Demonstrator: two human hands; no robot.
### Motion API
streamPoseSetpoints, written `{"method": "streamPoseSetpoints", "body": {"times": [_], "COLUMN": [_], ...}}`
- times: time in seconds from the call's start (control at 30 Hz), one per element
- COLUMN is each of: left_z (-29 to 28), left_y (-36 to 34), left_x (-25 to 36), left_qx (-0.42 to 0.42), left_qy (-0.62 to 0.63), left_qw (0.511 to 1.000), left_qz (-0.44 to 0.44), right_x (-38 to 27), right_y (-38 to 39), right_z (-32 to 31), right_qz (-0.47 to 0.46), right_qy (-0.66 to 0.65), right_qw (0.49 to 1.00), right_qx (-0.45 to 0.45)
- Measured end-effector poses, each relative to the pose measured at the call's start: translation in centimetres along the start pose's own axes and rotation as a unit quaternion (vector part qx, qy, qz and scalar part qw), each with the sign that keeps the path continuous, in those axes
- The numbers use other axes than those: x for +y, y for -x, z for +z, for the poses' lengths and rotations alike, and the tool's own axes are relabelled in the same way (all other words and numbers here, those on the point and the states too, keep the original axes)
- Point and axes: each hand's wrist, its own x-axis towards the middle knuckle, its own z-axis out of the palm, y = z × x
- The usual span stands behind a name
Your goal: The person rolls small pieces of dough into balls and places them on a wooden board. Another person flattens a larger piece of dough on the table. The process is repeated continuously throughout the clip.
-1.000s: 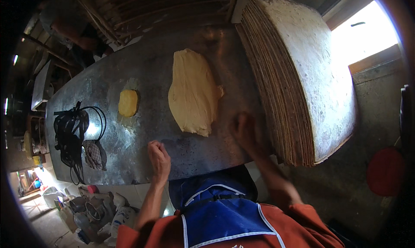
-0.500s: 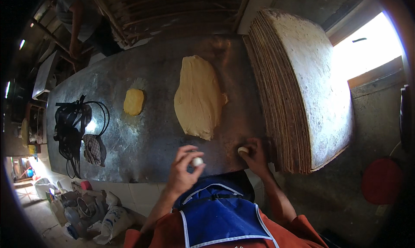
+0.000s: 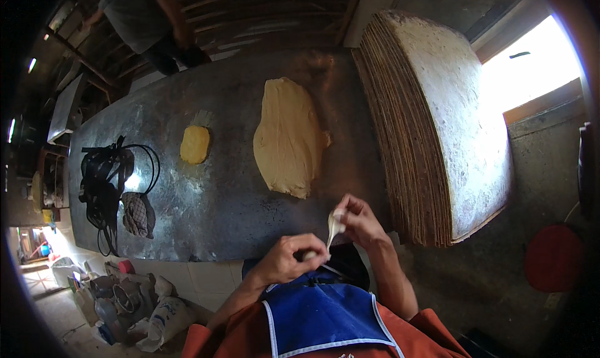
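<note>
Our left hand (image 3: pixel 289 258) has moved rightward and nearer the apron (image 3: pixel 325 314), closing in on our right hand (image 3: pixel 362 222). Half a second ago we held a pale lump in each; now a pale strip (image 3: pixel 334 228) stretches between them. Beyond the table (image 3: pixel 228 177), a co-worker (image 3: pixel 136 24) has shifted rightward.

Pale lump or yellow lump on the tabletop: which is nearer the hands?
The pale dough slab: large, elongated, its near end up and left of the right hand. The small, rounded yellow lump lies farther, to the left.
</note>
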Motion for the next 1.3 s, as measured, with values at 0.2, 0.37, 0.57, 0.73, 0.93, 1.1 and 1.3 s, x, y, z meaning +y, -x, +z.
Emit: {"method": "streamPoseSetpoints", "body": {"times": [0.2,0.37,0.57,0.73,0.93,1.1,1.3], "left_z": [-5.1,-9.9,-3.2,-9.5,-4.0,-11.9,-4.8], "left_y": [5.4,3.9,1.2,3.0,1.4,0.6,3.0], "left_x": [-6.4,-13.1,-17.9,-16.9,-16.7,-15.0,-16.2], "left_qx": [0.269,0.365,0.396,0.394,0.391,0.418,0.352], "left_qy": [-0.259,-0.494,-0.433,-0.403,-0.362,-0.364,-0.395], "left_qw": [0.922,0.789,0.808,0.825,0.844,0.831,0.837], "left_qz": [-0.096,-0.021,0.061,0.023,0.057,-0.044,0.138], "right_x": [4.5,3.8,10.7,1.4,7.9,2.4,7.2], "right_y": [0.7,-3.4,-4.3,-4.4,-4.8,-7.1,-3.4], "right_z": [-3.8,-6.1,-3.4,-5.5,-4.7,-7.3,-6.3], "right_qz": [-0.299,-0.325,-0.32,-0.231,-0.302,-0.327,-0.282], "right_qy": [0.609,0.774,0.678,0.693,0.673,0.72,0.637], "right_qw": [0.72,0.534,0.657,0.683,0.674,0.6,0.716], "right_qx": [0.144,0.103,0.08,0.025,0.04,0.117,0.042]}}
